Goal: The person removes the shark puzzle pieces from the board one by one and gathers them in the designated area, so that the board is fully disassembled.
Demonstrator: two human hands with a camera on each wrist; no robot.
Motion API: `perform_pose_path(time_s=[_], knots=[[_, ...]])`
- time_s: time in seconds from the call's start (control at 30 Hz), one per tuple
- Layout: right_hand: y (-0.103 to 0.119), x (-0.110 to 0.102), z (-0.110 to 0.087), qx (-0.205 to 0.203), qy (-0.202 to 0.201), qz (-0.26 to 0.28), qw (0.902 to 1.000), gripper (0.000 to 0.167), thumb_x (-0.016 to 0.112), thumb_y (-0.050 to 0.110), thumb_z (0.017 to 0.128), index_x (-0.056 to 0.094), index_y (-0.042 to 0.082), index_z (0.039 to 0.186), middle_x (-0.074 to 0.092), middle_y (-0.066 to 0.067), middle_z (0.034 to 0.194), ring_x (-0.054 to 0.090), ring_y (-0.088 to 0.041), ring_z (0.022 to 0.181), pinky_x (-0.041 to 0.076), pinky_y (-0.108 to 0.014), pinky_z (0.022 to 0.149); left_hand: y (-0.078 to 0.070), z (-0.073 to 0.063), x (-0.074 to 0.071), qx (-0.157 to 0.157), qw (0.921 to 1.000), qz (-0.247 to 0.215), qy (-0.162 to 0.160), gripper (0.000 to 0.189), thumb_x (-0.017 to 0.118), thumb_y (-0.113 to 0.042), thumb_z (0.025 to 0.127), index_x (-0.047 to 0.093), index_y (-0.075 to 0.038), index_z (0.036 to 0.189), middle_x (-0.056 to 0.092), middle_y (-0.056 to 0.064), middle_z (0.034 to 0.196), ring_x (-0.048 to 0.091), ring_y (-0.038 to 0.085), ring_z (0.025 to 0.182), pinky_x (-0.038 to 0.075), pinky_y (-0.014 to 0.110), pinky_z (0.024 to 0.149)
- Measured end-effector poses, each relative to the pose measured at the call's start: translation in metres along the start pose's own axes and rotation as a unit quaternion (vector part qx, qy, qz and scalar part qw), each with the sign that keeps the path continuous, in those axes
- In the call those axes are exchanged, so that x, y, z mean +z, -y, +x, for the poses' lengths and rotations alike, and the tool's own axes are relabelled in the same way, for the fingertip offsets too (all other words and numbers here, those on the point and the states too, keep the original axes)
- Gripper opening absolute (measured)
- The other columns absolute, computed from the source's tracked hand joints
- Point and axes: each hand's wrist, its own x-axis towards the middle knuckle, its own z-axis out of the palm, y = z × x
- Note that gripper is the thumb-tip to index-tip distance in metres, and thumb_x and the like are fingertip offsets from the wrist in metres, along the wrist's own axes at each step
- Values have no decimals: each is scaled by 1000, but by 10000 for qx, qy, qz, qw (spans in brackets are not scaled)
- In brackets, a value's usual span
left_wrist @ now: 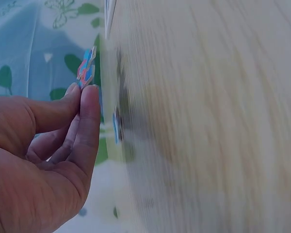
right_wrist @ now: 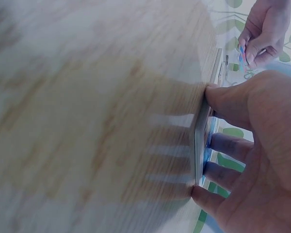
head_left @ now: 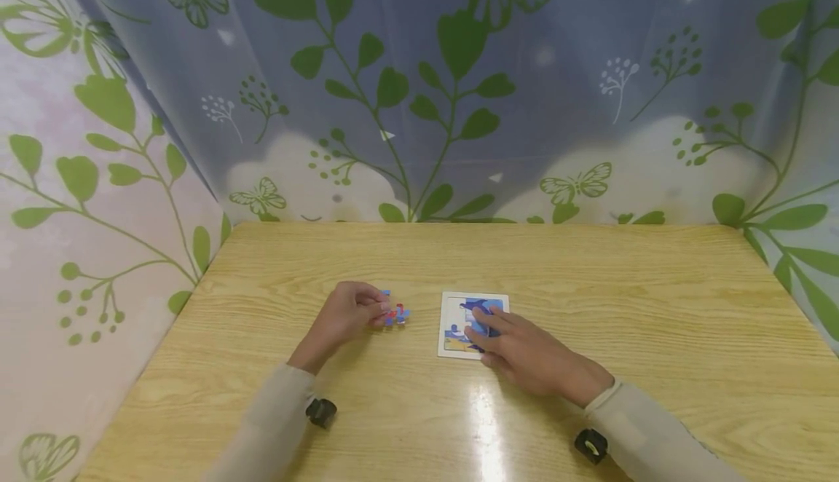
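Observation:
My left hand (head_left: 350, 312) pinches a small red and blue jigsaw piece (left_wrist: 86, 67) between thumb and fingertips, raised a little over the table. Another jigsaw piece (left_wrist: 117, 125), bluish at its edge, lies on the table by that hand; its picture side is mostly hidden. To the right sits a square jigsaw board (head_left: 452, 353) with a white frame and a blue sea picture, partly filled. My right hand (head_left: 524, 351) rests on the board's right side with fingers spread. In the right wrist view, its thumb and little finger touch the board's edge while the middle fingers lie over the picture.
The board and pieces lie on a wood-grain table (head_left: 295, 249). A patterned curtain (head_left: 419, 103) with green leaves and butterflies hangs along the back and left edges. A small black device (head_left: 321, 413) is on the left wrist, another (head_left: 591, 445) on the right.

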Motion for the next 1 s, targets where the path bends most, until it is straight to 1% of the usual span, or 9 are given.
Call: perform_pose_path(time_s=[0.17, 0.37, 0.47, 0.57, 0.77, 0.87, 1.0], knots=[[0, 1, 0, 1, 3, 5, 10000, 44, 57, 17, 104, 53, -1, 144, 37, -31, 153, 34, -51, 141, 28, -59, 115, 9, -3, -11, -24, 9998, 175, 70, 6, 69, -1, 94, 72, 4, 95, 73, 12, 84, 70, 19, 72, 57, 30, 67], [0, 1, 0, -46, -34, -47, 10000, 44, 57, 17, 104, 53, -1, 144, 38, -31, 153, 35, -51, 140, 29, -59, 115, 15, -4, -19, -202, 9989, 429, 32, 6, 70, -2, 94, 73, 4, 94, 71, 9, 79, 68, 16, 69, 55, 28, 64], [-1, 2, 0, -43, -45, -55, 10000, 44, 57, 17, 104, 53, -1, 143, 39, -31, 152, 36, -51, 140, 29, -59, 115, 17, -2, -21, -275, 9977, 619, -32, 5, 71, 0, 93, 73, 3, 94, 71, 8, 77, 67, 15, 66, 54, 27, 63], [-1, 2, -1, -29, -38, -45, 10000, 44, 57, 17, 104, 53, -1, 144, 38, -31, 153, 35, -51, 141, 29, -59, 115, 17, -1, -21, -278, 9956, 887, -144, 4, 71, 2, 91, 75, 2, 91, 71, 7, 75, 66, 15, 65, 53, 28, 61], [-2, 3, 0, -68, -90, -46, 9999, 44, 58, 17, 103, 54, -2, 143, 39, -32, 151, 36, -51, 140, 30, -59, 114, 14, 4, -22, -328, 9894, 1393, -257, 5, 74, -1, 91, 78, -2, 91, 73, 4, 78, 66, 14, 67, 54, 27, 61], [-2, 3, 0, -71, -99, -41, 9999, 44, 58, 17, 103, 54, -2, 143, 40, -32, 151, 36, -51, 140, 30, -60, 114, 13, 5, -22, -266, 9865, 1591, -273, 4, 75, -2, 90, 79, -3, 90, 72, 3, 78, 65, 14, 66, 53, 26, 59], [-2, 2, 0, -66, -115, -18, 9999, 44, 59, 16, 103, 54, -2, 142, 40, -32, 151, 36, -51, 140, 30, -60, 114, 13, 7, -22, -169, 9852, 1687, -252, 5, 75, -3, 90, 79, -5, 88, 73, 3, 78, 64, 14, 66, 52, 26, 59]])
